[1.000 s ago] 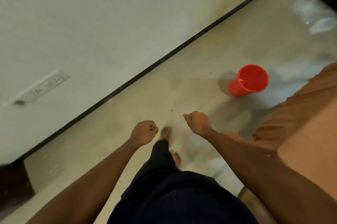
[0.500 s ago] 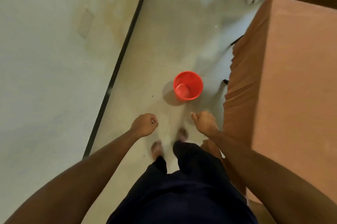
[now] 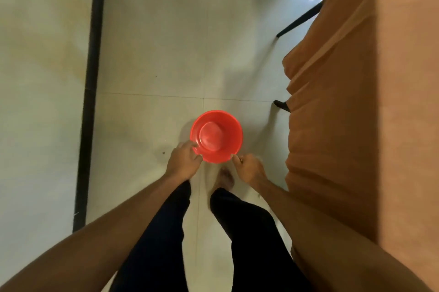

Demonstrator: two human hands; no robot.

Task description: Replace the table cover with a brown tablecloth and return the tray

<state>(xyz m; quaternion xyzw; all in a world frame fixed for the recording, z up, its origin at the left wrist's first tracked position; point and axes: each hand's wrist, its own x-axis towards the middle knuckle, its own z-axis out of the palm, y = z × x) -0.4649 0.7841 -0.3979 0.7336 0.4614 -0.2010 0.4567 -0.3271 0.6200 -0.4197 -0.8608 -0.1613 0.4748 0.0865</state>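
A brown tablecloth covers the table on my right and hangs in folds down its side. My left hand and my right hand are held out in front of me above the floor, both loosely curled with nothing visible in them. In the image the left hand's fingers overlap the rim of a red bucket that stands on the floor; I cannot tell whether they touch it. No tray is in view.
Pale floor tiles stretch ahead between the wall with a black baseboard on the left and the table on the right. Black table legs show under the cloth. My bare feet and dark trousers are below.
The view has swung to look straight down the gap by the table. The red bucket now lies just in front of my hands, which stay curled.
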